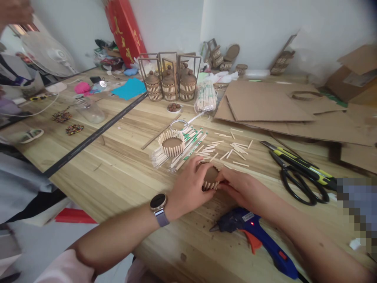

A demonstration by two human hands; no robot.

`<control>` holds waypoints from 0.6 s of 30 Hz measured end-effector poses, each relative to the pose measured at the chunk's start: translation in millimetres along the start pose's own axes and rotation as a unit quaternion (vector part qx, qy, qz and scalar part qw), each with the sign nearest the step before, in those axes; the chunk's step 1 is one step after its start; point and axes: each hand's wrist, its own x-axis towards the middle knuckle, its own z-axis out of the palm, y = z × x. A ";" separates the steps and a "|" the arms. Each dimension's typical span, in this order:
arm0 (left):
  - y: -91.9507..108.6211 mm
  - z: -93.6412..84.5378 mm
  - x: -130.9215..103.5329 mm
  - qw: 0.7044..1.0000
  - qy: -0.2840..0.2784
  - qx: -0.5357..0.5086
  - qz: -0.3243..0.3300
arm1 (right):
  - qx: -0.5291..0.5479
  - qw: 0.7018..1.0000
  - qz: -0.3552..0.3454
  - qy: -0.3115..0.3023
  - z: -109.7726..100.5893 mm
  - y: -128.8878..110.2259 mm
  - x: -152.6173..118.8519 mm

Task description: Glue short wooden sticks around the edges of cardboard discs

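My left hand (pixel 191 186), with a watch on its wrist, grips the left side of a round brown cardboard piece (pixel 211 176) with short wooden sticks along its near edge. At the piece's right edge, the fingers of my right hand (pixel 237 184) pinch a stick or the rim; which one is too small to tell. Just behind sits a finished-looking ring of upright sticks (pixel 173 146) around a brown base, on wrapped sticks (pixel 160 157). Loose short sticks (pixel 239 149) lie scattered beyond my hands. A blue glue gun (pixel 250 225) lies below my right hand, its red light on.
Black scissors (pixel 297 184) and a yellow-black cutter (pixel 306 163) lie at the right, before cardboard sheets (pixel 265 102). Lidded stick baskets (pixel 170 86) and a bowl of brown beads (pixel 174 107) stand behind. Another person's hand (pixel 16 11) shows at upper left.
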 end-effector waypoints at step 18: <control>1.9 -0.5 0.7 1.000 -0.006 0.005 -0.006 | -0.008 1.000 0.007 0.014 2.5 1.4 0.1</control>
